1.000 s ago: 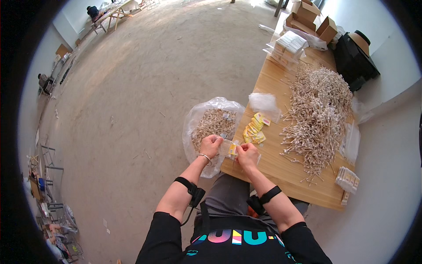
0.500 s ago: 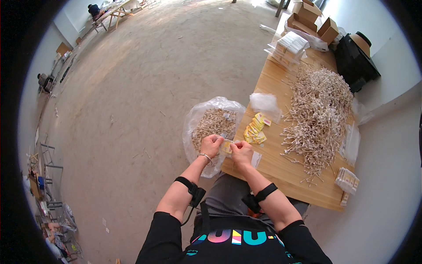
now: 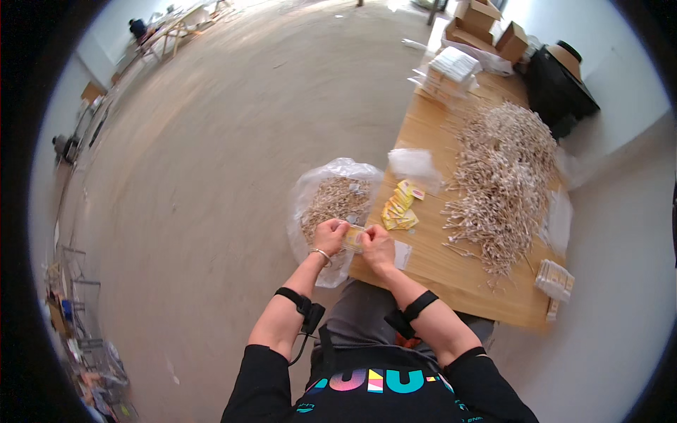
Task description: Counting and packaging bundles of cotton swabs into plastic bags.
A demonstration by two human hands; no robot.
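Between my hands, a small clear packet with a yellow card (image 3: pixel 353 238) is held over the table's left corner and the bag beside it. My left hand (image 3: pixel 330 235) pinches its left side, and my right hand (image 3: pixel 377 246) pinches its right side. Just below, a large clear plastic bag (image 3: pixel 302 204) holds many loose cotton swabs (image 3: pixel 331 201). Near my right hand lies a loose pile of yellow cards (image 3: pixel 399 208), with a white card (image 3: pixel 403 254) partly covered by that hand. What the packet contains is too small to make out.
A big heap of cotton swabs (image 3: pixel 504 183) covers the right of the wooden table (image 3: pixel 430 282). Clear bags (image 3: pixel 415 164) lie behind the cards. Filled packets (image 3: pixel 554 280) stand at the right corner, a wrapped stack (image 3: pixel 451 69) and open cardboard box (image 3: pixel 474 32) at the far end.
The view has shifted slightly, so the table appears further left. Both hands still pinch the packet, whose yellow card now faces up more plainly.
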